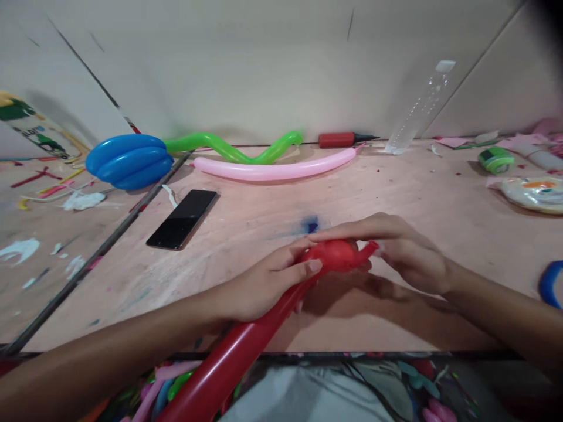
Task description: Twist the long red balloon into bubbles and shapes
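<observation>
A long red balloon [233, 357] runs from the lower edge of the view up to my hands, with a small round bubble at its upper end and a short loose tail pointing right. My left hand [259, 281] is wrapped round the balloon just below the bubble, thumb on top. From the right, my right hand [409, 252] curves over the bubble, fingers reaching along its far side and below it, thumb close to the tail. The fingers behind the bubble are partly hidden.
A black phone [182, 220] lies left. Behind are a blue twisted balloon [129, 161] with a green stem [229, 149], a pink balloon [272, 171], a red hand pump [336, 140] and a clear plastic bottle [417, 111]. A green roll [496, 160] sits right.
</observation>
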Demonstrator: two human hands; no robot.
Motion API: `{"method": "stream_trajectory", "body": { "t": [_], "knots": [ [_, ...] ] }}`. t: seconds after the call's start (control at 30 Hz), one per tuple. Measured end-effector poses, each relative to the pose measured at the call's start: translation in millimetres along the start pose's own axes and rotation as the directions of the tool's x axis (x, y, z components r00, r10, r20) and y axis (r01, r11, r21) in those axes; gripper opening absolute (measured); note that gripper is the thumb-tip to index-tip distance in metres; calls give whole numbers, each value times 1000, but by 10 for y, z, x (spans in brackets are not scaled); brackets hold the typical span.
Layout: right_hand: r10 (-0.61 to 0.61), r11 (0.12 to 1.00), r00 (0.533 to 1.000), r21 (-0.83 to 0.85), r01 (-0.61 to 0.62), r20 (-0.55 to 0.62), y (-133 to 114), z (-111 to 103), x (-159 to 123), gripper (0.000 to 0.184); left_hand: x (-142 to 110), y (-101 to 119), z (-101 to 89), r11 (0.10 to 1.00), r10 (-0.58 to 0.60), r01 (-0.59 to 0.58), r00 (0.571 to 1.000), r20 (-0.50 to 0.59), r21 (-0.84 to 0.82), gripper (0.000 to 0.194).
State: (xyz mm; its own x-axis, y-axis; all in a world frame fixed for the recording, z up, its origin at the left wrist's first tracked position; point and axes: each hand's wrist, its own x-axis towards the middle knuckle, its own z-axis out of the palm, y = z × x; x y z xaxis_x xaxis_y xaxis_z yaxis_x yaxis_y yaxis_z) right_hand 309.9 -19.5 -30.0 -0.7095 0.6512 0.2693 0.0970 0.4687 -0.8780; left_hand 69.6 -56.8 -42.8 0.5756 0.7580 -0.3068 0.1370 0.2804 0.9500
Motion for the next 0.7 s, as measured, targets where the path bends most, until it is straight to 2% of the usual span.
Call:
{"method": "stream_trajectory", "body": {
  "t": [0.07,0.13,0.27,0.33,0.4,0.53,0.6,0.7],
  "knots": [
    [52,997,999,52,-53,9,13,-16,13,32,-2,7,-9,997,31,-31,1000,3,64,43],
    [75,997,997,8,-75,22,36,-23,32,30,-1,4,-17,996,56,-56,998,6,74,47],
    [70,990,993,-126,-57,100,76,-14,59,42,9,-15,-21,997,50,-50,999,2,63,41],
    [38,985,992,-172,-18,118,86,5,63,41,20,-25,-25,1000,-6,6,1000,-9,13,37],
    [-5,966,997,-259,25,79,90,36,63,39,34,-40,-38,995,-53,52,999,-9,-88,36],
    [-93,871,995,-482,94,26,93,97,63,41,48,-69,-77,957,-26,44,998,66,-287,48],
    [-128,839,991,-528,132,44,94,110,65,39,48,-66,-87,964,3,15,998,66,-264,50],
    [-176,787,982,-589,185,73,94,103,67,36,52,-36,-83,992,25,-19,999,39,-125,53]
  ]
}}
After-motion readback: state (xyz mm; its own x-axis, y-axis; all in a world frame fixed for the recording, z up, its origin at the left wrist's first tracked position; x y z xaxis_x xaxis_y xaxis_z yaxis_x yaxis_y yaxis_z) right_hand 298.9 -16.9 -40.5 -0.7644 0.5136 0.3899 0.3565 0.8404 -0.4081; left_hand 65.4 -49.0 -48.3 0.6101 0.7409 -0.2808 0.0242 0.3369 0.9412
